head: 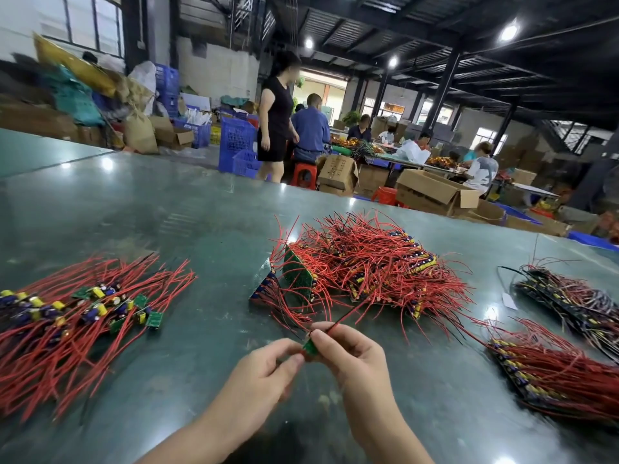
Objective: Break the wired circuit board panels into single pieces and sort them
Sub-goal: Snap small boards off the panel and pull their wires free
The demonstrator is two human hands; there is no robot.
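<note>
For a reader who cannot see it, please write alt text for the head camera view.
Both hands, left hand and right hand, pinch one small green circuit board piece with red wires above a green table. Separated pieces lie at left, a pile of wired panels in the middle, more panels at right.

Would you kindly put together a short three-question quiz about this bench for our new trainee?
1. True or false: both hands grip the small green board piece.
2. Where does the pile of separated single boards lie? A) at the wearer's left B) at the far right C) in a cardboard box
3. Fill in: the large heap of unbroken panels in the middle bristles mostly with ____ wires.

Key:
1. True: the left hand and the right hand pinch it between them.
2. A
3. red
</note>
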